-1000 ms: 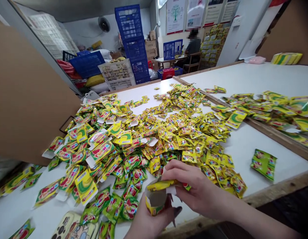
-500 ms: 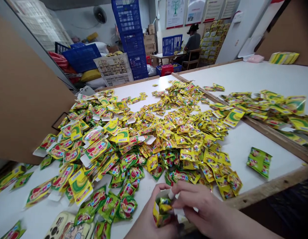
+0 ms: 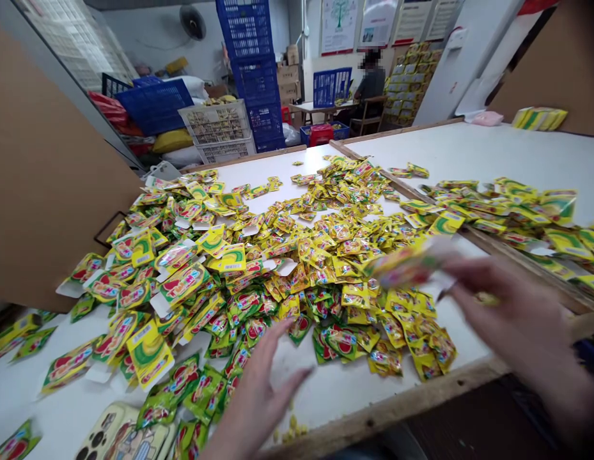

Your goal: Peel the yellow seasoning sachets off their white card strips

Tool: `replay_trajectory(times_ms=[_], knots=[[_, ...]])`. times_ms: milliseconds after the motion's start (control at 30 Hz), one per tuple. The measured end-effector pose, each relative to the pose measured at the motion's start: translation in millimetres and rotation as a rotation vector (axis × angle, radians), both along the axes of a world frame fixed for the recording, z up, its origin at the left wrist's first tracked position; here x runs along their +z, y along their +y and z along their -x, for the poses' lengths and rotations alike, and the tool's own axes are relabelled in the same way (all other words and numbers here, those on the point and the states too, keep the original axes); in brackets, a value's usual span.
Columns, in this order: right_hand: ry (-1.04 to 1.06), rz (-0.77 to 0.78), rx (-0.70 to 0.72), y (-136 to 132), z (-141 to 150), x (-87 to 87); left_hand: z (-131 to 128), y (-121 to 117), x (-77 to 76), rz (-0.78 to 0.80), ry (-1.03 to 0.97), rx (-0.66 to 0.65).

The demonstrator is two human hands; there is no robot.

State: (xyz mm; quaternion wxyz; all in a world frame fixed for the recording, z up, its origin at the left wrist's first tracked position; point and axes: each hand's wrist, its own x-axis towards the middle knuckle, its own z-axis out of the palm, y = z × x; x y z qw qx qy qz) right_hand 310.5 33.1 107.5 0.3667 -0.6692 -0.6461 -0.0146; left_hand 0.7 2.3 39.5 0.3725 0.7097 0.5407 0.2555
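My right hand [image 3: 508, 313] is raised over the right part of the pile, its fingers pinching a small yellow candy box [image 3: 399, 265] by its white flap end. Motion smears the box, so its print cannot be read. My left hand [image 3: 263, 390] is open and holds nothing, thumb and fingers apart. It hovers at the pile's near edge, close to green watermelon-print packets [image 3: 205, 393]. Beyond it, yellow packets [image 3: 354, 249] lie heaped across the white table [image 3: 474, 345]. Flat open-ended boxes [image 3: 150, 354] with banana and melon prints cover the left side.
A phone in a cartoon case [image 3: 128, 434] lies at the near left. Small yellow pieces [image 3: 293, 429] sit by the wooden edge strip [image 3: 373, 415]. More boxes [image 3: 512, 204] lie across a wooden divider. Stacked blue crates [image 3: 256, 76] and a seated person [image 3: 371, 83] are behind.
My hands have parted. The right hand has swung up and right with the box, away from the left hand, which has let go and opened. The green packet at right is now hidden.
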Motion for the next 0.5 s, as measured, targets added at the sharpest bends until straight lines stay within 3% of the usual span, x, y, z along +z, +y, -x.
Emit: replay_trajectory(times_ms=[67,100,233,267,333,433,500], knots=[[-0.239,-0.134,-0.217,21.3,-21.1,7.3,22.7,11.2,-6.7,-0.191,0.257,0.093],[-0.32,-0.148,-0.189,29.3,-22.8,6.2,31.6,16.4,-11.3,-0.245,0.363,0.108],[-0.462,0.037,0.365,41.9,16.2,-27.6,40.6,31.5,-27.6,-0.345,0.652,0.071],[-0.503,0.096,0.454,42.1,28.0,-38.4,38.3,34.0,-29.7,-0.36,0.688,0.065],[-0.546,0.148,0.501,41.4,41.8,-54.8,34.1,37.8,-30.8,-0.379,0.711,0.071],[-0.372,0.081,0.418,37.2,38.3,-60.6,34.8,39.7,-26.5,-0.376,0.581,0.097],[-0.048,0.014,0.321,29.4,36.8,-56.5,35.2,37.2,-21.4,-0.331,0.406,0.201]])
